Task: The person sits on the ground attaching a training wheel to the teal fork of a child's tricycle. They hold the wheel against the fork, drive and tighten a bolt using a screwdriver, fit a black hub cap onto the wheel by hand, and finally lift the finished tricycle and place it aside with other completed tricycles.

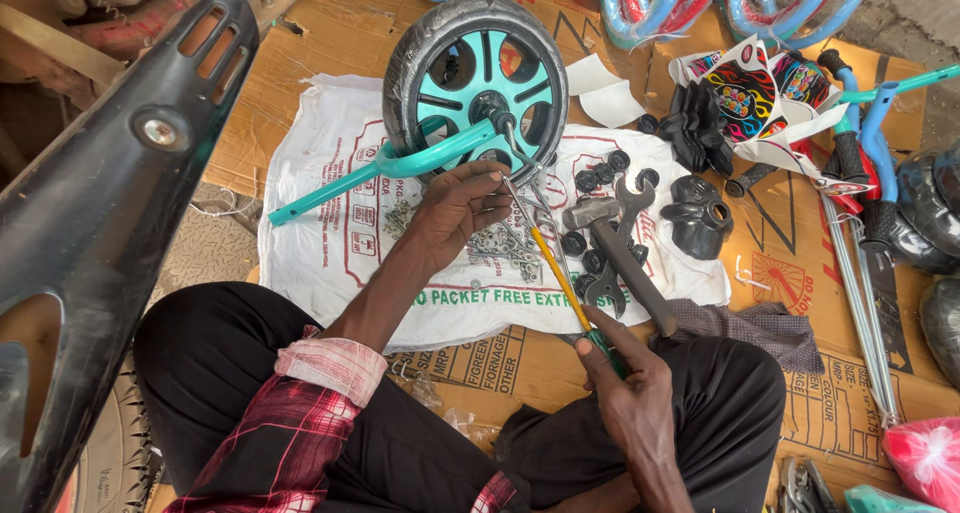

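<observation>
White sack (320, 233): hammer (620, 253), spanners (625, 198), nuts (505, 243).

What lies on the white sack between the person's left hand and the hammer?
In the head view, between the left hand and the hammer lies a pile of small metal fasteners, crossed by the yellow shaft of the screwdriver held in the right hand.

Soft, even daylight fills the scene, bright with no harsh glare. Shadows are faint: a soft one lies under the left hand (455, 213) on the white sack (330, 263). Focus is sharp around both hands. The black guard (110, 213) far left of them looms large and slightly soft, and lines bend toward the edges.
</observation>
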### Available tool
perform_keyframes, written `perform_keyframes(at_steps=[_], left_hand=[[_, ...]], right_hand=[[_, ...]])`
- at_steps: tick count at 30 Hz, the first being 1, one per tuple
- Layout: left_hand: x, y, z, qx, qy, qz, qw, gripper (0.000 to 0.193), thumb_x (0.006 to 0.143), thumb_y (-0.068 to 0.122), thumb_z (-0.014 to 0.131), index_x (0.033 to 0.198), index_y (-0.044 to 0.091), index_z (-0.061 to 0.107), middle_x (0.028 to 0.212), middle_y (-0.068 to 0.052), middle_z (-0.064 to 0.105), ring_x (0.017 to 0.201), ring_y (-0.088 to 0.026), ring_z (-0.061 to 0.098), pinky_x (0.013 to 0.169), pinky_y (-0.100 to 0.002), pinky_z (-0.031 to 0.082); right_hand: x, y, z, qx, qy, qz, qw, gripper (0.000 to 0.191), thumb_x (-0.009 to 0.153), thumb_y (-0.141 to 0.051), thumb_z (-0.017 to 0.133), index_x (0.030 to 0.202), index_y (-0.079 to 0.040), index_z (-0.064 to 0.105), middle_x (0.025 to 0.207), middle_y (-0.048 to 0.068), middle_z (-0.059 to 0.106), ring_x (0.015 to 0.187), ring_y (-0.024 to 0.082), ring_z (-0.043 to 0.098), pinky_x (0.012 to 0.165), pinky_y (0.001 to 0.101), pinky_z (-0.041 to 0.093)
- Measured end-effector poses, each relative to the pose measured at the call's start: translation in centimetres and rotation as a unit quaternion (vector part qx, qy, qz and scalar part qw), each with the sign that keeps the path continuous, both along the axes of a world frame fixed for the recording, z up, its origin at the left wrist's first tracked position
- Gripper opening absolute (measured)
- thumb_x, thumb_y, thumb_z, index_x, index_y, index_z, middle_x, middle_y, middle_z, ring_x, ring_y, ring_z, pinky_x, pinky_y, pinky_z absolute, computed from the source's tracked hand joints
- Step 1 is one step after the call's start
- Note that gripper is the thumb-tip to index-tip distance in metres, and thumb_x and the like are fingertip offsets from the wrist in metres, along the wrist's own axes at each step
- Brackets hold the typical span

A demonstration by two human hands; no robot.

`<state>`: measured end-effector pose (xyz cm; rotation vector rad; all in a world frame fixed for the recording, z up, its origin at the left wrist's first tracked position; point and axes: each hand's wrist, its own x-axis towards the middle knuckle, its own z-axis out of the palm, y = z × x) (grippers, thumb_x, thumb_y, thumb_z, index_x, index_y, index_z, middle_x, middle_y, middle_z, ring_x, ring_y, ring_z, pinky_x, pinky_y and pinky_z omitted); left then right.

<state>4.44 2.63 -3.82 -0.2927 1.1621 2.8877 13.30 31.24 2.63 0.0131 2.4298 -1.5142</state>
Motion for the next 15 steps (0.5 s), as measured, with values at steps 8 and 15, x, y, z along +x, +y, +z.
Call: perform_keyframes(at_steps=[8,15], left_hand=[[-0.5,0.5,-0.1,0.125,-0.039,0.030,0.991,0.020,0.092,0.012,0.071,0.110,0.004,0.069,0.096,-0.006,0.070,0.089,-0.016,0.069,0.085,-0.033,0.061],[-2.0,1.2,-0.4,0.201,-0.065,0.077,0.974,0.014,0.092,0.009,0.070,0.103,0.002,0.068,0.098,-0.010,0.071,0.093,-0.019,0.069,0.087,-0.033,0.061]], right_hand=[[-0.2,-1.4,1.4,-0.001,0.034,0.014,0.999,0.046,0.087,-0.015,0.074,0.132,-0.006,0.070,0.074,0.006,0.068,0.060,0.012,0.055,0.054,0.0299,0.046],[-0.6,-3.6,6.4,0.189,0.216,0.080,0.955,0.038,0.087,-0.015,0.070,0.124,-0.005,0.072,0.091,0.015,0.076,0.061,0.020,0.069,0.051,0.0365,0.052]])
